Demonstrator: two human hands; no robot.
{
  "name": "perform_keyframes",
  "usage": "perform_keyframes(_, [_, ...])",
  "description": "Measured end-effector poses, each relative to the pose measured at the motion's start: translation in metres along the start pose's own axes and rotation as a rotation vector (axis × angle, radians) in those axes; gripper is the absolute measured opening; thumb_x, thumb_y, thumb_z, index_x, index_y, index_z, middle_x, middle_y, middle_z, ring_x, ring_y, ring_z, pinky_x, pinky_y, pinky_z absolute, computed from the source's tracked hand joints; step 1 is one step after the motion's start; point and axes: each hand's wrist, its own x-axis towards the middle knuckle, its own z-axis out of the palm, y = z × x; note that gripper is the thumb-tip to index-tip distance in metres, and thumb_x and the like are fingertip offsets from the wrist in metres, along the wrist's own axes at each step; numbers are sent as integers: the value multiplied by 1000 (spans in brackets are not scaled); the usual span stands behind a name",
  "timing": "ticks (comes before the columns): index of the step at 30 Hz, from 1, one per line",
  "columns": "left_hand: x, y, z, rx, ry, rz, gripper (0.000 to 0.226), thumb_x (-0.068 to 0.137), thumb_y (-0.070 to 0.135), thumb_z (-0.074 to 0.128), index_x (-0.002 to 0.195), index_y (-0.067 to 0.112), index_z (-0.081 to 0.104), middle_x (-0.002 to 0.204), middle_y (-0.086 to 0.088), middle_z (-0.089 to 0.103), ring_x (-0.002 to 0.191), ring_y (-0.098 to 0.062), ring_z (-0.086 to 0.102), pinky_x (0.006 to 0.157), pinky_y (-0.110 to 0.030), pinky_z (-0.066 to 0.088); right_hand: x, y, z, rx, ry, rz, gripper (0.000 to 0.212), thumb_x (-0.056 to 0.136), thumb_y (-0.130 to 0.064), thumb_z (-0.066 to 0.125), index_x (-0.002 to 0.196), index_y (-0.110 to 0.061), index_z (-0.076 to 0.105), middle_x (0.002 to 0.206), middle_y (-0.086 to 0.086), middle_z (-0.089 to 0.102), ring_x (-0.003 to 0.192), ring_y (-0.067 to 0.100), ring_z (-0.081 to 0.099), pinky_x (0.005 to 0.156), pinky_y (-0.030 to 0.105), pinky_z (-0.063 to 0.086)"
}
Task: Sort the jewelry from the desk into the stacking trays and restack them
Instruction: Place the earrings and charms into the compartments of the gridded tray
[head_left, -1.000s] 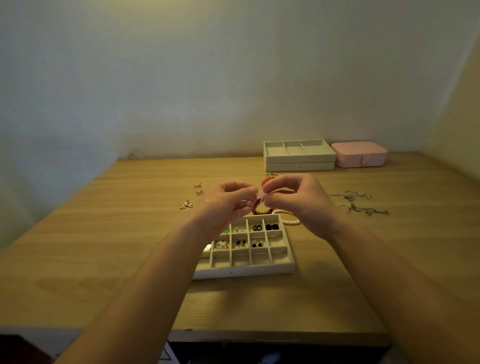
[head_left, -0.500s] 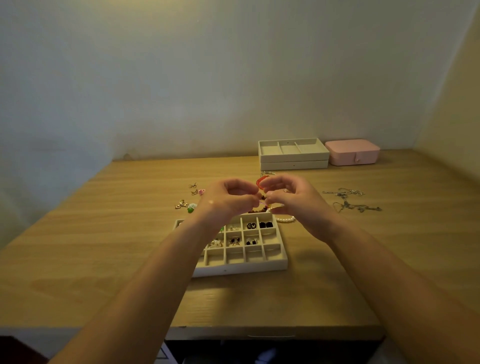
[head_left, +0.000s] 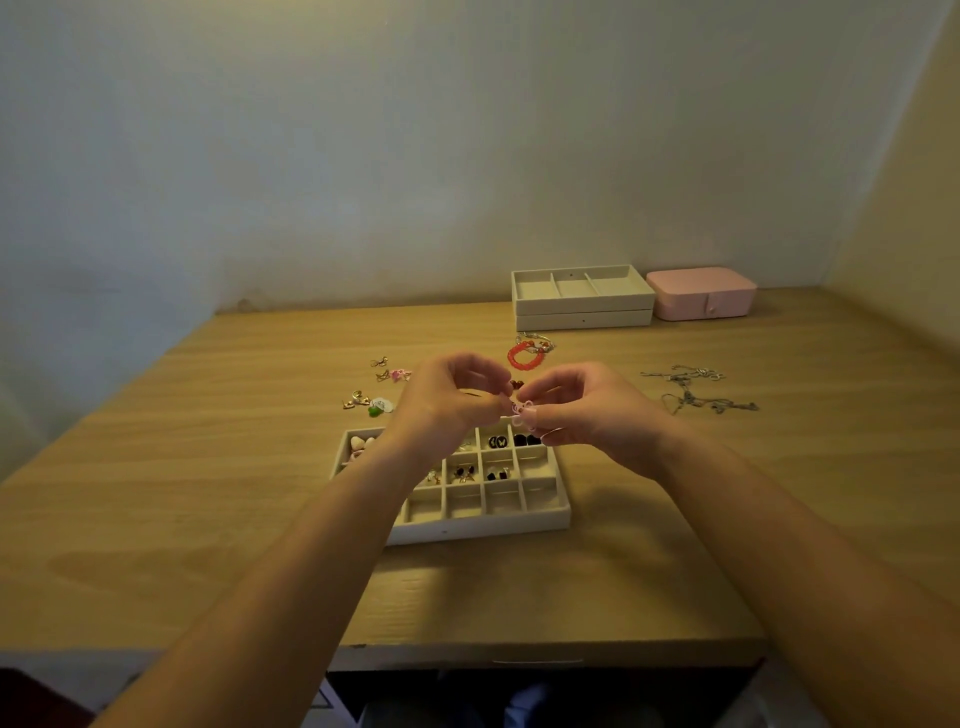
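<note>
Both hands are held up together just above the far edge of the compartment tray (head_left: 483, 525), which sits on the wooden desk (head_left: 156, 493) right in front of the person. The left hand (head_left: 452, 400) and the right hand (head_left: 587, 410) have their fingers curled in, and the fingertips meet on a small pink bow-shaped piece (head_left: 519, 409), pinched between the two hands. It is too small to tell exactly which fingers have it.

Several of the tray's little squares are filled. There are dark studs (head_left: 524, 440) at the far right, a black-and-white pair (head_left: 497, 441) beside them, gold earrings (head_left: 464, 473) in the middle row, and pale shell-like pieces (head_left: 361, 443) in the left corner. The near row looks bare.

More jewelry lies loose on the desk beyond the hands:
- a red bead bracelet (head_left: 524, 358)
- gold earrings (head_left: 358, 400) to the left, with a green bit (head_left: 374, 411) next to them
- tangled silver chains (head_left: 696, 389) off to the right

Against the back wall stand two stacked trays (head_left: 582, 312), with a closed pink jewelry box (head_left: 701, 293) just beside them
</note>
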Motion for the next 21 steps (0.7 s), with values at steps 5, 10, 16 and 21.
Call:
perform_keyframes(5, [3,-3,3,47,53,-35,30,76,1,84,100,11,69,91,-2,76,78,-12,74,62,-18,56,1,1,-6,-17,15,11,17,87,-3,76,104,-7,75,95,10,78,85,19,76,69,25,59])
perform_keyframes(10, [4,-9,8,107,42,-34,25,76,0,84,94,11,71,85,-1,77,75,-10,74,65,-20,57,2,4,-9,-135,-20,55,10,88,-4,76,98,-6,76,88,12,78,74,16,74,70,29,62])
perform_keyframes(16, [5,-18,19,324,37,-5,29,76,12,87,97,21,69,83,7,76,77,-5,71,64,-18,51,4,9,-10,-422,-17,47,5,90,-7,74,92,-8,78,79,9,77,69,14,73,65,27,62])
perform_keyframes(21, [5,-20,23,400,-2,8,31,79,7,83,99,23,67,82,6,75,77,-7,72,70,-31,61,7,9,-6,-590,-10,61,6,89,-11,73,88,-13,78,78,6,77,66,12,72,63,30,62])
